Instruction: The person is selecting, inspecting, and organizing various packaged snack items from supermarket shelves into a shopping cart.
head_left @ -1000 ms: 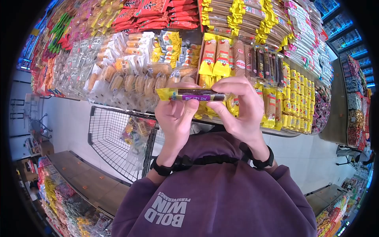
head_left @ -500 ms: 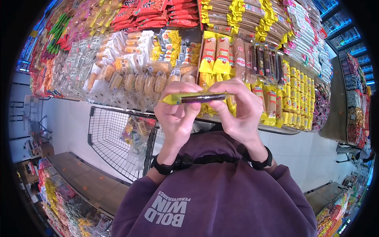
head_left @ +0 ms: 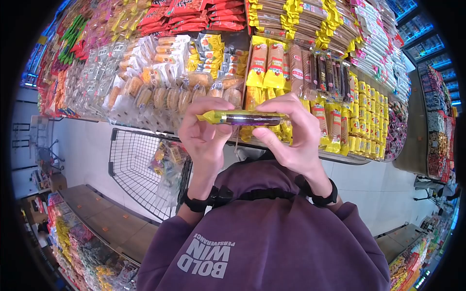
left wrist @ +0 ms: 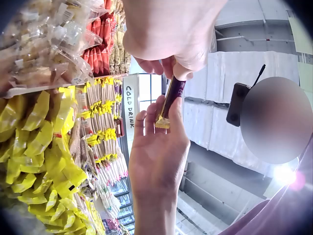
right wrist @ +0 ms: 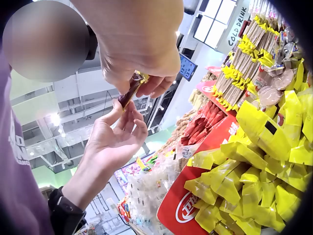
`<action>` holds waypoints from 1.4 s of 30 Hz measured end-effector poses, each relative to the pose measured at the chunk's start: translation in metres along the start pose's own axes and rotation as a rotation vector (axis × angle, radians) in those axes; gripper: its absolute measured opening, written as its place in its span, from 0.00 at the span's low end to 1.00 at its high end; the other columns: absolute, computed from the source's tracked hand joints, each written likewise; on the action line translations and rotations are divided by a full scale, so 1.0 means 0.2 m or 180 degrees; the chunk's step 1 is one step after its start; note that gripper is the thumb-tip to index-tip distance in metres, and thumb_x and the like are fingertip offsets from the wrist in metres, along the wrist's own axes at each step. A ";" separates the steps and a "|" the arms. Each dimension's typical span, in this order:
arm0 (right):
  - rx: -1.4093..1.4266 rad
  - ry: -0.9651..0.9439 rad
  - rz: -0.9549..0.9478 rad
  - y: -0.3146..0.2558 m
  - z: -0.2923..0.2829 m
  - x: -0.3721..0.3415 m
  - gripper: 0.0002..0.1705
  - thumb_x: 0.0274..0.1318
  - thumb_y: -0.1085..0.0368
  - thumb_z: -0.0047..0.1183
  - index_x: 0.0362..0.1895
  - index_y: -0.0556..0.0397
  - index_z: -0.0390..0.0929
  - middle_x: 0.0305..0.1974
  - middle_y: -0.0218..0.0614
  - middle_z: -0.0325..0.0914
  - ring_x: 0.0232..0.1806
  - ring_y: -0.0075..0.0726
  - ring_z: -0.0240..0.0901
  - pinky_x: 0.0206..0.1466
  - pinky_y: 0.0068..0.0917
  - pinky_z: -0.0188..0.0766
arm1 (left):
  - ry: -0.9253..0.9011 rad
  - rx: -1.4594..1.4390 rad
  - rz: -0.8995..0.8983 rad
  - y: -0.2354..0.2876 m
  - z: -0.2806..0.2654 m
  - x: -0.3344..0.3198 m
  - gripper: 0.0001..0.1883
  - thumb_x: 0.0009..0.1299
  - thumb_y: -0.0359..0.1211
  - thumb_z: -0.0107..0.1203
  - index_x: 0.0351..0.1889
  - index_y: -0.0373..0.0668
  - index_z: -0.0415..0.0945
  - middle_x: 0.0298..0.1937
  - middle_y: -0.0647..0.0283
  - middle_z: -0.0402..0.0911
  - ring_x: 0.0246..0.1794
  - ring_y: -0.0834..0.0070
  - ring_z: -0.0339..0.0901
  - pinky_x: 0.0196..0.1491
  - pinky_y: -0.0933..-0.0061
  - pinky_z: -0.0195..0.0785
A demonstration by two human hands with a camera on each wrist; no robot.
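Note:
A slim wrapped fruit roll [head_left: 255, 119], dark with yellow ends and a purple label, is held level in front of the chest. My left hand [head_left: 206, 133] pinches its left end between thumb and fingers. The other end sits in the grip of my right hand [head_left: 293, 128], thumb below and fingers above. In the left wrist view, the purple label of the fruit roll [left wrist: 176, 94] faces the camera, and a crimped gold end lies against the right hand [left wrist: 159, 156]. The right wrist view shows the dark fruit roll [right wrist: 128, 94] between both hands.
Behind the hands, a sloped display holds yellow-wrapped snacks [head_left: 266, 63], red packets [head_left: 187, 9], and clear-bagged pastries [head_left: 167, 99]. A wire shopping cart [head_left: 138, 169] with bagged goods stands to the left. Another shelf [head_left: 104, 220] curves along the lower left.
The fruit roll has turned about its length, its purple label rolling mostly out of the head view. It has shifted slightly right, while the left hand has moved left toward its end.

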State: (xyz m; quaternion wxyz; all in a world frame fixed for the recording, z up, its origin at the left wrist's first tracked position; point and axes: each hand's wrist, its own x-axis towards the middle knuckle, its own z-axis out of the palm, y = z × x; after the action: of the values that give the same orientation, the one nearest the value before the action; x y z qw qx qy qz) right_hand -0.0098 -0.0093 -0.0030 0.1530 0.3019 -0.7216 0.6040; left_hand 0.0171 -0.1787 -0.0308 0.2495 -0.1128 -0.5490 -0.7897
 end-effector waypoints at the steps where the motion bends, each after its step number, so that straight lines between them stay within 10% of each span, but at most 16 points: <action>1: -0.0090 -0.0065 -0.0042 0.00 0.00 0.00 0.14 0.48 0.73 0.69 0.41 0.58 0.82 0.37 0.40 0.83 0.39 0.40 0.79 0.45 0.31 0.73 | 0.0004 0.0032 0.0024 0.00 0.01 0.00 0.18 0.65 0.34 0.70 0.46 0.36 0.75 0.47 0.58 0.78 0.48 0.71 0.76 0.54 0.71 0.68; 42: 0.0352 0.0021 0.0296 0.01 -0.03 -0.08 0.16 0.53 0.69 0.68 0.44 0.62 0.80 0.37 0.41 0.84 0.38 0.36 0.85 0.41 0.28 0.77 | -0.0493 -0.0112 -0.0037 -0.06 0.08 -0.01 0.16 0.58 0.21 0.71 0.42 0.35 0.78 0.42 0.57 0.82 0.45 0.69 0.79 0.51 0.71 0.71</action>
State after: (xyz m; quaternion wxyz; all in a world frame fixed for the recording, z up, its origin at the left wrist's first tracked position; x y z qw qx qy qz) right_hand -0.0002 0.0007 -0.0126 0.1102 0.2740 -0.6999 0.6504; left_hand 0.0102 -0.1606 -0.0361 0.1997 -0.1747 -0.5533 -0.7896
